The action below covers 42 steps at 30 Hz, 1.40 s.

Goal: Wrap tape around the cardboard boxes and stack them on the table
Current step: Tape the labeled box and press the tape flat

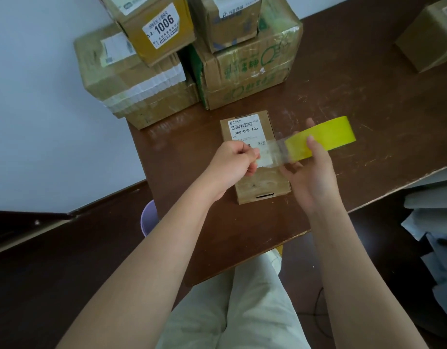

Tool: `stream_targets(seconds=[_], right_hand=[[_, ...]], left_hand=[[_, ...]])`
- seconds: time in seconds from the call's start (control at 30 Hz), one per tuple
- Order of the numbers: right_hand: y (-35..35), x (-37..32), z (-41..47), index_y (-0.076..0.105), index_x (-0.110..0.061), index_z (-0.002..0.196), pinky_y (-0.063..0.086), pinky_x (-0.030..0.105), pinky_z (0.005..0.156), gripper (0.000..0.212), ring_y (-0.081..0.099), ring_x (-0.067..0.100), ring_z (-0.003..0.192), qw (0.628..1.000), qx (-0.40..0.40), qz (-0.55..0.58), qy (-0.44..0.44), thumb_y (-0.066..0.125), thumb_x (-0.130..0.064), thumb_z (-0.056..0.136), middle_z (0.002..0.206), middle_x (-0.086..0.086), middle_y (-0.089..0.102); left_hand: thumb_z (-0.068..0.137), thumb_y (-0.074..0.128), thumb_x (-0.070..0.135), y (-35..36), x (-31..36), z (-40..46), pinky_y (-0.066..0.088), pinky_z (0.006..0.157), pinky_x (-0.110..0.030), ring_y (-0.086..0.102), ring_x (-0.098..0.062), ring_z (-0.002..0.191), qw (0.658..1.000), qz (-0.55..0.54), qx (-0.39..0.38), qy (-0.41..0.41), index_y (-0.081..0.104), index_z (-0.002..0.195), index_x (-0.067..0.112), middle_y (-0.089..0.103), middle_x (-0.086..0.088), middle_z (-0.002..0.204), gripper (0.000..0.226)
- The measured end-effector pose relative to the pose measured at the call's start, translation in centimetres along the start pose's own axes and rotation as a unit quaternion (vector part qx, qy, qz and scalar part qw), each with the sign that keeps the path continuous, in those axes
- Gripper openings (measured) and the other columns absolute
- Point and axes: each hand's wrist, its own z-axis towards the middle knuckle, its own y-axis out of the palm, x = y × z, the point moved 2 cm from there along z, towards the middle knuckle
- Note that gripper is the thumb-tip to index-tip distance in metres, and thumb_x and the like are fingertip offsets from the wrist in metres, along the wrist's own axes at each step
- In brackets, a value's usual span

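A small flat cardboard box (pixel 251 129) with a white barcode label lies on the dark brown table (pixel 343 102) in front of me. My right hand (pixel 311 172) holds a yellow tape roll (pixel 325 136) just above the box's right side. My left hand (pixel 236 159) pinches the free end of a clear tape strip (pixel 275 152) pulled from the roll and stretched over the middle of the box. Behind it stands a stack of taped boxes: a large one with green print (pixel 250 71), another large one (pixel 131 84), and two smaller ones (pixel 156 26) on top.
Another cardboard box (pixel 429 39) sits at the table's far right. A pale wall lies to the left. Grey and blue packaging (pixel 434 235) is piled at the right, off the table. A purple bin rim (pixel 148 217) shows below the table's left edge. My legs are under the front edge.
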Motion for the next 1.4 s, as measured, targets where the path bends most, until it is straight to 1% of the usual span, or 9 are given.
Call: stream_targets(seconds=[0.13,0.23,0.43,0.6,0.7,0.83,0.9,1.1,1.4], right_hand=[[0.0,-0.1,-0.3,0.065,-0.042,0.128,0.05,0.053,0.101,0.031,0.059,0.03,0.123,0.996,0.001,0.08,0.036,0.052,-0.037,0.1,0.118,-0.001,0.061],[0.3,-0.8,-0.9,0.057,-0.051,0.119,0.053,0.032,0.09,0.022,0.062,0.019,0.118,0.989,-0.022,-0.139,0.037,0.042,-0.052,0.103,0.129,-0.008,0.063],[-1.2,-1.8,-0.2,0.023,-0.036,0.157,0.014,0.052,0.116,0.07,0.024,0.042,0.144,0.741,0.028,-0.671,-0.019,0.016,-0.071,0.097,0.155,0.012,0.041],[-1.3,-1.8,-0.6,0.021,-0.034,0.158,0.016,0.053,0.111,0.07,0.029,0.041,0.138,0.708,0.081,-0.701,-0.034,0.007,-0.068,0.098,0.14,0.017,0.055],[-1.7,-1.8,-1.0,0.035,-0.031,0.152,0.014,0.053,0.111,0.065,0.023,0.033,0.14,0.722,0.11,-0.681,-0.053,0.007,-0.061,0.102,0.121,0.008,0.06],[-2.1,-0.8,-0.2,0.045,-0.022,0.148,0.027,0.041,0.117,0.063,0.04,0.021,0.139,0.92,0.123,-0.37,-0.04,0.021,-0.06,0.104,0.144,0.001,0.052],[-1.9,-0.6,0.0,0.05,-0.018,0.145,0.035,0.031,0.112,0.059,0.052,0.013,0.129,0.976,0.135,-0.165,-0.044,0.034,-0.056,0.102,0.144,0.001,0.055],[-2.2,-2.3,-0.1,0.061,-0.012,0.108,0.049,0.043,0.103,0.018,0.064,0.024,0.102,0.966,-0.052,0.255,-0.007,0.061,-0.022,0.093,0.103,0.004,0.069],[-1.3,-0.9,-0.7,0.043,-0.025,0.118,0.048,0.017,0.087,0.039,0.065,0.002,0.099,0.97,-0.009,-0.187,-0.154,0.06,0.002,0.096,0.112,-0.004,0.069]], left_hand=[[0.092,0.068,0.014,0.4,0.3,-0.4,0.054,0.068,-0.02,0.062,-0.009,0.067,1.0,-0.012,-0.009,0.013,0.062,0.083,0.007,0.062,-0.003,0.076,0.013],[0.09,0.07,0.009,-0.4,0.7,-0.2,0.052,0.066,-0.019,0.063,-0.011,0.065,0.999,-0.021,0.017,0.023,0.06,0.083,0.007,0.062,-0.01,0.079,0.012],[0.091,0.066,0.002,-1.0,1.6,-0.7,0.055,0.065,-0.021,0.065,-0.009,0.061,0.999,-0.023,0.01,0.035,0.06,0.081,0.004,0.062,-0.006,0.07,0.012],[0.091,0.067,0.003,-0.3,2.9,-1.4,0.058,0.069,-0.024,0.065,-0.012,0.066,0.997,0.008,-0.007,0.072,0.061,0.089,-0.002,0.061,-0.025,0.082,0.008],[0.09,0.068,0.005,0.4,3.9,-2.0,0.06,0.072,-0.026,0.064,-0.013,0.066,0.992,0.044,-0.022,0.114,0.06,0.087,0.0,0.061,-0.025,0.082,0.01],[0.09,0.068,0.004,1.4,4.8,-2.3,0.059,0.07,-0.026,0.063,-0.007,0.06,0.988,0.044,-0.045,0.141,0.057,0.08,0.004,0.057,0.001,0.062,0.015],[0.091,0.068,0.003,1.5,5.1,-2.3,0.059,0.069,-0.025,0.063,-0.006,0.059,0.989,0.034,-0.046,0.138,0.058,0.082,0.003,0.057,0.001,0.063,0.013],[0.091,0.066,0.002,0.5,4.4,-2.3,0.055,0.068,-0.028,0.062,-0.013,0.062,0.992,-0.032,-0.079,0.089,0.058,0.08,0.005,0.059,-0.005,0.069,0.014],[0.092,0.062,-0.003,-1.3,1.0,-1.5,0.057,0.067,-0.024,0.065,-0.011,0.063,0.998,-0.047,-0.038,0.017,0.058,0.083,0.003,0.059,-0.008,0.073,0.012]])
